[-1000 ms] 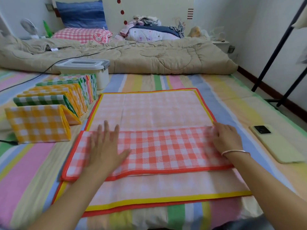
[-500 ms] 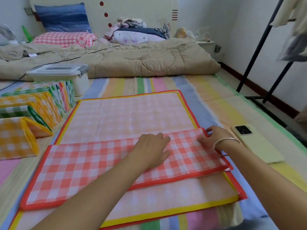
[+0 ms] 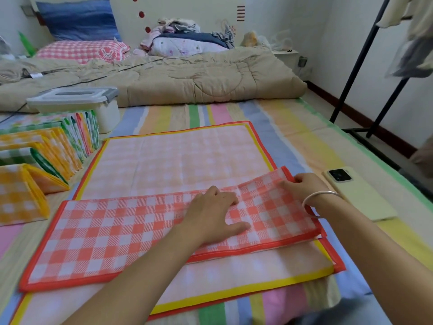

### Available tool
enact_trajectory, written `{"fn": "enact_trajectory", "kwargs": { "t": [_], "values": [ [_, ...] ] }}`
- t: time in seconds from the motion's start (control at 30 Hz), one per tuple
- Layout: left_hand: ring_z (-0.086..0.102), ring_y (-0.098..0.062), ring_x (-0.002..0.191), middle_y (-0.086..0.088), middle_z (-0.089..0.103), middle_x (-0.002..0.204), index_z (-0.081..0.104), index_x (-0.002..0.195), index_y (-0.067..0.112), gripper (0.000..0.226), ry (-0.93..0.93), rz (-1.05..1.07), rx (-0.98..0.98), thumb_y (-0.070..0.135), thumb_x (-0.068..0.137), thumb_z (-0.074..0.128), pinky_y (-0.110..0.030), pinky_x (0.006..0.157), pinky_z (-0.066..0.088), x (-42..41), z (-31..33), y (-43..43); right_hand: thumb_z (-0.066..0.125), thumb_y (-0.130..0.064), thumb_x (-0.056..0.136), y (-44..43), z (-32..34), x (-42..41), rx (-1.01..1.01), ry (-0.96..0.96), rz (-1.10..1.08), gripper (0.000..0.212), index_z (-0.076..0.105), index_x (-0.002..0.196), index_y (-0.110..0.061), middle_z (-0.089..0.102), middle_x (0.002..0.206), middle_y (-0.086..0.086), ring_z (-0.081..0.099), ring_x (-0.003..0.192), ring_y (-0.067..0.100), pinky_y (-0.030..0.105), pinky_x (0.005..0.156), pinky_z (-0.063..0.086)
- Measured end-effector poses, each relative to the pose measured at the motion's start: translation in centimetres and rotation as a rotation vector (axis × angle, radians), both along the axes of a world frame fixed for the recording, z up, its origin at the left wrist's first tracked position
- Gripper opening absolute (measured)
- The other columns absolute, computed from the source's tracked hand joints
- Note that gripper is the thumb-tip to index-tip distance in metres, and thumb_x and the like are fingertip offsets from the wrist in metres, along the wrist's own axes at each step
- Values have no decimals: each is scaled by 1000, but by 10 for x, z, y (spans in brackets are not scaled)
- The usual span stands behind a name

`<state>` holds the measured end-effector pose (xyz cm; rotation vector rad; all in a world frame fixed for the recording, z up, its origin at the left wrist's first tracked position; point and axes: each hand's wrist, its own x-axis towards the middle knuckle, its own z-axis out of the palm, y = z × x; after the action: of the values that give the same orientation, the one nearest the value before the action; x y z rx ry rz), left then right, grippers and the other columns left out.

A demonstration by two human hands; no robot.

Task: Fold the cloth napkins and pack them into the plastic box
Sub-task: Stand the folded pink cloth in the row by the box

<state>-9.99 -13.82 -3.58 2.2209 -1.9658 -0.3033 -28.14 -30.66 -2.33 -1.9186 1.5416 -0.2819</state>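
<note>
While left hand [image 3: 210,216] presses napkin [image 3: 105,233] flat, right hand [image 3: 302,186] pinches corner

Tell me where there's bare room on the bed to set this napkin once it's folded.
Best is the striped sheet beyond the spread napkin, up to the beige quilt, right of the plastic box. The left side is crowded with folded napkins; the phone takes the right.

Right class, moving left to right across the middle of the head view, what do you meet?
Folded yellow checked cloth napkin, flat left hand, right hand pinching the red checked cloth napkin, pale green smartphone.
</note>
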Motion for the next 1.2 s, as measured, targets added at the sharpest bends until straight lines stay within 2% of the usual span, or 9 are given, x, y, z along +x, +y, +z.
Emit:
{"fn": "enact_trajectory", "kwargs": {
  "t": [0.2,0.53,0.63,0.77,0.83,0.93,1.0,1.07,1.2],
  "values": [
    [45,-12,116,9,50,130,46,139,30,79,-10,-3,54,76,77,62,-36,100,43,-3,10,14,58,-43,92,8,11,-18,155,163,190,33,65,91,-11,68,86,2,62,72,19,26,61,44],
    [41,-16,115,4,46,133,37,143,27,100,-77,-56,154,83,65,66,-39,102,38,-9,15,12,66,-33,90,29,37,-13,247,-79,191,17,67,96,-17,74,91,5,72,88,26,43,90,56],
    [40,-17,115,6,48,130,39,139,29,98,-75,-50,109,85,63,65,-40,99,38,-8,6,9,65,-28,92,38,51,2,244,-169,212,20,67,99,-10,72,89,7,70,82,27,36,80,59],
    [40,-20,127,9,50,139,45,135,31,94,-71,-37,40,88,62,56,-44,100,41,-2,-9,11,63,-24,93,55,64,36,251,-245,242,15,61,87,-11,57,68,7,53,43,11,17,40,43],
    [51,-18,123,8,58,136,50,134,34,77,136,9,-15,78,72,59,-41,98,47,7,-11,16,64,-25,92,64,67,56,244,-262,255,17,60,85,-11,58,65,8,54,40,12,17,39,41],
    [66,-12,101,5,64,126,59,126,27,28,701,246,-182,28,98,60,-35,88,56,31,-3,20,64,-21,92,85,72,82,228,-263,297,17,58,84,-7,58,51,5,54,34,11,20,37,45],
    [69,-13,90,-6,65,127,61,118,17,24,1066,463,-278,5,103,46,-27,71,60,46,3,24,63,-20,92,101,69,101,226,-230,339,18,57,80,-8,62,51,4,61,42,16,28,45,55],
    [70,-16,86,-11,68,121,63,114,10,29,1175,595,-342,-1,103,38,-22,62,57,57,7,35,64,-27,88,113,57,118,126,-94,399,18,63,87,-9,72,73,10,70,66,26,38,66,60],
    [70,-14,85,10,74,95,67,94,27,28,742,629,-386,9,97,46,-35,77,57,78,6,55,63,-44,84,131,22,139,-102,204,429,46,56,118,-13,65,113,7,61,104,28,29,77,44]
  ]
}}
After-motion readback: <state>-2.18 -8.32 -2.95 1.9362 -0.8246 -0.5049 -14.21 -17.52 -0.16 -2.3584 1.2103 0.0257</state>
